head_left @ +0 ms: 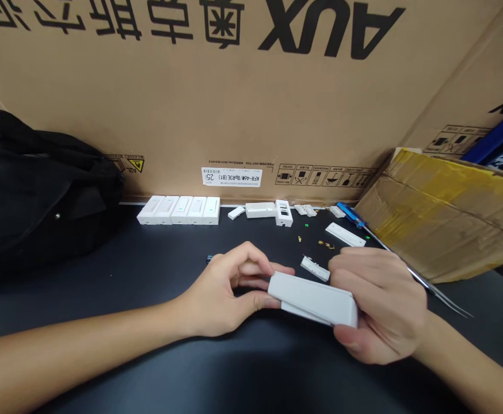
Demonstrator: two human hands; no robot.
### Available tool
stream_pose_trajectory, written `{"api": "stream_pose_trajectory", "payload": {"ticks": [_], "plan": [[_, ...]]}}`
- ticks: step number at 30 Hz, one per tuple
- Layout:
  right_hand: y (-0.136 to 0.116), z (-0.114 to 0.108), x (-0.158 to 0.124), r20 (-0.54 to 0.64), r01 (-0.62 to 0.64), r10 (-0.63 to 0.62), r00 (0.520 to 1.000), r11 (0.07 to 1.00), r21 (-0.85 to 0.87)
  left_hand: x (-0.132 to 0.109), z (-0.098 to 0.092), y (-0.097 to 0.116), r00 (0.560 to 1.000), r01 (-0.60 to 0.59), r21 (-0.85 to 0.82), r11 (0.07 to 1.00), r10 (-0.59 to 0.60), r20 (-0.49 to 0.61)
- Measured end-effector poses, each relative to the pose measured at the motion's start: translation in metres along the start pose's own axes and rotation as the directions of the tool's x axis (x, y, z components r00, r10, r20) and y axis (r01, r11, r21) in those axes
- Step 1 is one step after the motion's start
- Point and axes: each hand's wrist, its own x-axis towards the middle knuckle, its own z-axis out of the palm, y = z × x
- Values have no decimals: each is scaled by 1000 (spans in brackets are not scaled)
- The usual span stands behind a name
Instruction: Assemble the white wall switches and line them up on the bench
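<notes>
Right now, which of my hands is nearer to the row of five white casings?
Left. Your left hand is in front of the five white casings, slightly to their right; your right hand is farther off to the right.

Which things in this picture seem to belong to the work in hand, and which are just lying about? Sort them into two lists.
Likely belonging:
- white case, held in the left hand and right hand
- row of white boxes
- brass bits
- blue-handled tool

Probably just lying about:
- black bag
- big cardboard box
- taped carton
</notes>
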Motion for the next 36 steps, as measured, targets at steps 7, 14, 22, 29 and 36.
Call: {"api": "stream_pose_trajectory", "payload": {"ticks": [7,14,22,29,36], "plan": [[-3,2,1,-5,2,-2,1000,1000,-4,0,-1,-2,1000,3,8,1000,-3,-14],[-1,9,-1,-19,-47,48,999,997,59,1,-1,-3,998,50,-11,999,-50,-23],[4,12,1,52,-62,59,997,996,58,2,-4,-2,999,28,-16,999,-28,-18],[3,10,2,36,-35,33,999,998,57,4,-9,2,980,90,64,994,-100,172],[10,7,2,131,-159,146,981,982,102,4,-10,11,936,133,194,972,-187,299]]}}
